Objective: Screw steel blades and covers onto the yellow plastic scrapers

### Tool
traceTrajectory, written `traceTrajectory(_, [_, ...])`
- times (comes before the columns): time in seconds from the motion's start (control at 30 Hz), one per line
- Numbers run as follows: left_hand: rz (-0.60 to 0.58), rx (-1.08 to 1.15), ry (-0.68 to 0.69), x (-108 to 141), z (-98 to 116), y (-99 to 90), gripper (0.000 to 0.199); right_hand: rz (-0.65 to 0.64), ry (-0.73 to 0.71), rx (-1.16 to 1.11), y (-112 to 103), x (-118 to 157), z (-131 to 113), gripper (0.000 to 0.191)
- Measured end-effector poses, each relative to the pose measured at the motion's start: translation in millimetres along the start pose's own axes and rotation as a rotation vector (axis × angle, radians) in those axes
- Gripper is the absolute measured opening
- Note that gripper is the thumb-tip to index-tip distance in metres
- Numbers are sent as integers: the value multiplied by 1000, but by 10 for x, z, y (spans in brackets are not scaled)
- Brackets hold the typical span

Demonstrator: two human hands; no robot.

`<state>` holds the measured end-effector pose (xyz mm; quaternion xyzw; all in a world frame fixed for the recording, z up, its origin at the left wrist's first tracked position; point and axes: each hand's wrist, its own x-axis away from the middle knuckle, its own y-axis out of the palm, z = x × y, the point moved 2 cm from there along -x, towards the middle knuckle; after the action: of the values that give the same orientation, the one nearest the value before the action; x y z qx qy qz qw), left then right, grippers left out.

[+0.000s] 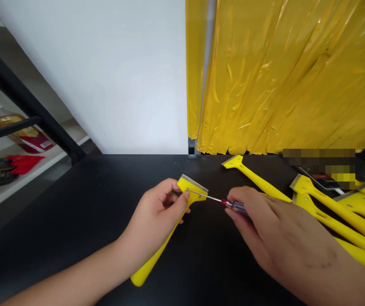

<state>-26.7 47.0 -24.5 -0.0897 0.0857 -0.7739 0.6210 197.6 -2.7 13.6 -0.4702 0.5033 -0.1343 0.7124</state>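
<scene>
My left hand (159, 208) is closed around the head end of a yellow scraper (150, 263), whose long handle slants down toward me. A metal blade edge runs along the top of its head, and two small screws show on the face. In my right hand (274, 233) is a screwdriver (235, 205) with a purplish clear handle and a red collar. Its thin shaft crosses the scraper's head, and the tip is at the left screw, close to my left thumb. The end of the screwdriver handle is hidden inside my right hand.
Several more yellow scrapers lie on the black table (58, 229) at right, one scraper (258, 178) just beyond my right hand. A phone (322, 180), partly blurred out, rests behind them. Yellow wrapped sheeting (281, 85) and a white panel (121, 76) stand behind; a bottle (19, 127) sits on a left shelf.
</scene>
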Motion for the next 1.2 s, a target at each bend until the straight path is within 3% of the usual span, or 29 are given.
traceTrajectory(0.4, [27, -37, 88, 17, 46, -10, 20, -80, 68, -182, 63, 11, -5, 16])
traceTrajectory(0.77, [90, -73, 124, 13, 102, -33, 19, -110, 98, -204, 169, 31, 5, 10])
traceTrajectory(0.83, [89, -84, 128, 8, 103, -34, 18, -145, 81, -211, 190, 27, 0, 17])
traceTrajectory(0.97, [84, -78, 139, 5, 94, -33, 18, -53, 132, -171, 183, 19, 20, 15])
traceTrajectory(1.1, [82, -96, 150, 10, 80, -30, 18, -122, 79, -165, 191, 24, 12, 14])
traceTrajectory(1.2, [81, -98, 149, 13, 72, -28, 17, -81, 117, -115, 189, 33, 8, 14])
